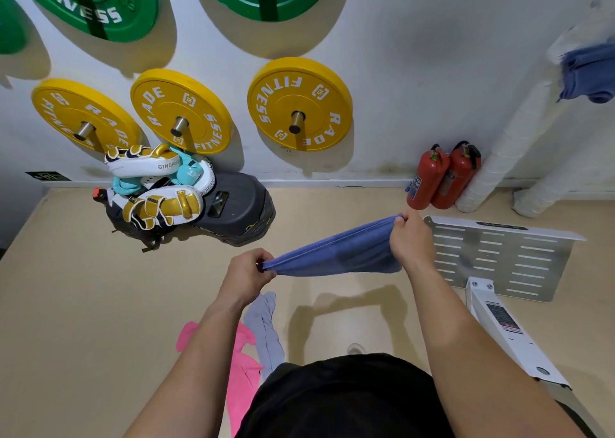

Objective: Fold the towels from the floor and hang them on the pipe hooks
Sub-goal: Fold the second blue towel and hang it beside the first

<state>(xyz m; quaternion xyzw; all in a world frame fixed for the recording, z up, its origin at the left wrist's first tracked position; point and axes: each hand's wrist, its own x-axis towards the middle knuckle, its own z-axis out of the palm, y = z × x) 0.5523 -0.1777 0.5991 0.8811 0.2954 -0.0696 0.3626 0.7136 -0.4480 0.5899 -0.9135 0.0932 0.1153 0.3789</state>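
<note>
Towel (332, 254) of soft blue terry, apparently doubled into a narrow band, stretched taut at mid-frame between left hand (248, 271) and right hand (411, 238), each pinching one end in curled fingers. Its long axis rises from lower left to upper right, so the right hand lies nearer the white wrapped pipe (509, 144) at right, where a second blue towel (589, 74) hangs. Grey towel (266, 327) and pink towel (243, 371) lie crumpled on the beige floor (100, 304).
</note>
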